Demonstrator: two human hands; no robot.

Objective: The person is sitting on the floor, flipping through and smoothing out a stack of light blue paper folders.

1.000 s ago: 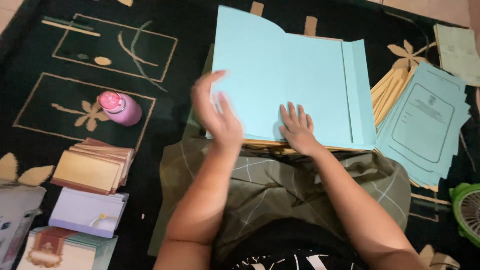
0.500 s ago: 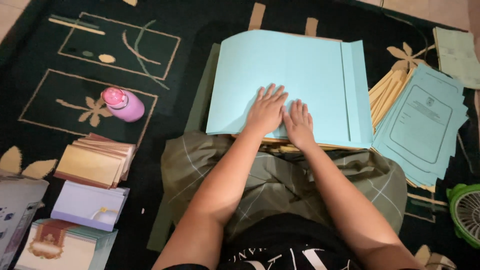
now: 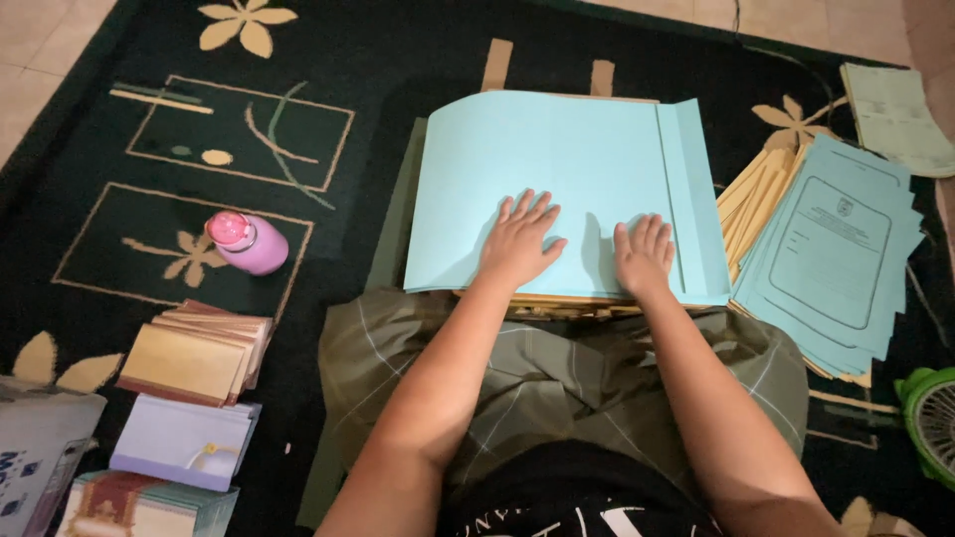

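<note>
The dark patterned rug [image 3: 328, 60] carries everything here, and the person sits on it with the work just in front of the knees. The large light-blue sheet [image 3: 557, 169] lies on top of a stack of tan-edged papers [image 3: 557, 303], its right edge turned over into a narrow folded flap [image 3: 696, 199]. The step in hand looks like pressing this cover flat over the stack. To do it well, the palms should bear down evenly and sweep outward from the middle toward the crease, so no bubble or slant forms, and the lower edge should stay square with the stack beneath.

To the right, a fanned pile of printed blue covers [image 3: 836, 249] rests over more tan sheets, close beside the flap. On the left of the rug lie small stacks of booklets [image 3: 194, 353] and a pale lilac pad [image 3: 184, 443], well apart from the work.

The left hand [image 3: 519, 244] lies flat on the sheet near its lower middle, fingers spread wide, gripping nothing. The right hand [image 3: 645, 257] lies flat too, fingers closer together, just beside the crease. The two hands are apart, both only pressing.

A small pink bottle [image 3: 247, 242] lies on the rug, off to the left.
</note>
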